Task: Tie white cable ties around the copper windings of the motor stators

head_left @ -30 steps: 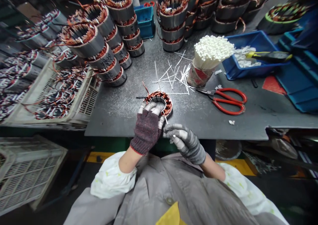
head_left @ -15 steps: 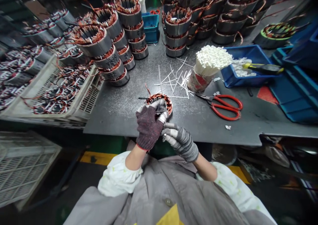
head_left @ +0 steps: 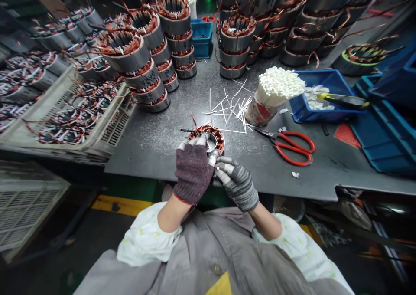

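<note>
A copper-wound motor stator [head_left: 219, 135] sits near the front edge of the dark table, with a black lead and a copper wire end sticking out at its left. My left hand [head_left: 194, 169], in a dark maroon glove with taped fingertips, grips its near left side and covers part of the ring. My right hand [head_left: 238, 182], in a grey striped glove, is closed at the stator's near right side. Its fingertips are pinched together, and what they hold is too small to make out. Behind the stator lie loose thin white sticks [head_left: 224, 108].
Red-handled scissors [head_left: 294, 146] lie to the right, near a wrapped bundle of white sticks [head_left: 276, 86] and a blue bin [head_left: 325, 115]. Stacked stators [head_left: 146, 78] rise at the back. A pale crate [head_left: 118, 121] full of wound parts stands left.
My left hand has shifted slightly toward me and left, showing more of the ring's opening. The right hand stays close to the stator's near side. The view has tilted a little.
</note>
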`<state>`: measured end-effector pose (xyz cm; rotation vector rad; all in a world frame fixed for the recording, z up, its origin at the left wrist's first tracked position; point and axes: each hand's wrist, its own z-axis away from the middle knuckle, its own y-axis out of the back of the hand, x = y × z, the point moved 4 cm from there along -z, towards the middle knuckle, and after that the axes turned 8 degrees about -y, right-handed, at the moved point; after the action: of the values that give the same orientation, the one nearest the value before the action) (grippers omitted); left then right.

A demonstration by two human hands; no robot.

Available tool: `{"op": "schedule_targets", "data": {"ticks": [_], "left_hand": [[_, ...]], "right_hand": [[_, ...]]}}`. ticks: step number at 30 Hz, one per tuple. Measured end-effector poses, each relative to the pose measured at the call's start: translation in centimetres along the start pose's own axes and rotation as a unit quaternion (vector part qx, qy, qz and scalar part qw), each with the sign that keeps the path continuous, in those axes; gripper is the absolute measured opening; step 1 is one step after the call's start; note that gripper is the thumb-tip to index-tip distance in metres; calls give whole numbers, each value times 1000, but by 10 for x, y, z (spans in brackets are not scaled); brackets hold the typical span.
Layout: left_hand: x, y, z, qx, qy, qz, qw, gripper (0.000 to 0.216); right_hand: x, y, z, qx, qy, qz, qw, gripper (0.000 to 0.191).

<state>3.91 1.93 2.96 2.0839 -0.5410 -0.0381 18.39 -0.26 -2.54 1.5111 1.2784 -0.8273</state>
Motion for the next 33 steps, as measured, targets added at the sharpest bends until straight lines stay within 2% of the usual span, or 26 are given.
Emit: {"op": "schedule_targets", "data": {"ticks": [3, 5, 8, 10, 14, 18, 23, 27, 33], "left_hand": [[-5, 1, -4, -19, 40, 47, 998, 40], [-8, 3, -5, -9, 52, 93, 994, 29], [-8, 6, -4, 4, 20, 130, 991, 16], [-7, 7, -2, 16, -8, 122, 992, 16], [-7, 5, 3, 39, -45, 106, 993, 21], [-9, 4, 5, 38, -69, 119, 990, 19], [-9, 6, 5, 58, -79, 137, 986, 19], [-9, 4, 6, 36, -80, 127, 988, 18], [-10, 4, 6, 51, -93, 139, 985, 21]], "right_hand": [[-2, 3, -7, -11, -37, -59, 997, 16], [-2, 6, -15, -31, -115, -116, 986, 16], [-1, 9, -26, -38, -245, -203, 947, 27], [-4, 10, -32, -37, -272, -224, 935, 32], [-10, 11, -39, -37, -247, -159, 955, 26], [-7, 12, -42, -12, -210, -64, 975, 20], [-6, 13, -42, -11, -189, -67, 980, 18], [-7, 16, -42, 10, -175, -24, 984, 17], [-6, 16, -41, -1, -174, -50, 984, 14]]}}
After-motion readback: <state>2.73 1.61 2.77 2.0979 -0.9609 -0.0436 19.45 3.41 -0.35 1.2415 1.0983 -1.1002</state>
